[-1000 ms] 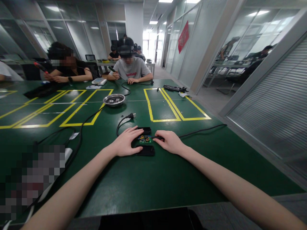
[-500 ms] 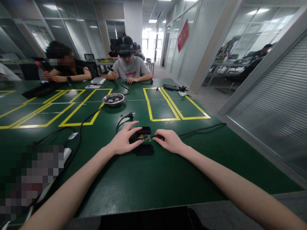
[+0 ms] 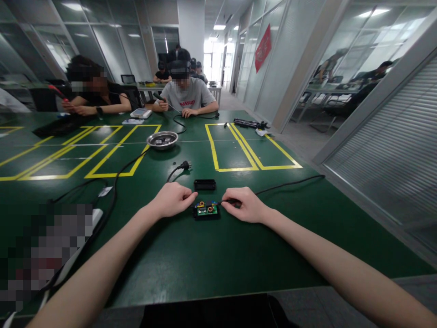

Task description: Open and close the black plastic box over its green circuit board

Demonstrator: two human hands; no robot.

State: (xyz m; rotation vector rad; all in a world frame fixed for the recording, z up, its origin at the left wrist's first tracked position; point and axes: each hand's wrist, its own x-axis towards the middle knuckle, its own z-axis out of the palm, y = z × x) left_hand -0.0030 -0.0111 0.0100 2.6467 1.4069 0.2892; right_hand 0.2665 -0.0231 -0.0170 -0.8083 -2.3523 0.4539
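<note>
A small green circuit board (image 3: 206,209) with copper coils sits in a black case half on the green table (image 3: 205,264). My left hand (image 3: 173,199) is curled at the board's left end, fingertips pinched on its edge. At the board's right end my right hand (image 3: 246,205) is closed on the black cable (image 3: 290,184) where it joins the board. The other black case half (image 3: 205,184) lies alone just beyond the board.
A black plug and cord (image 3: 180,166) lie past the case half. Farther off stands a metal bowl (image 3: 162,140). Yellow tape lines mark the table. A white power strip and cables lie at the left. Two people sit at the far side, others behind.
The board has moved toward me into the near case half. My left hand lifted off the case pieces and curled at the board's left end. The far case half now lies uncovered.
</note>
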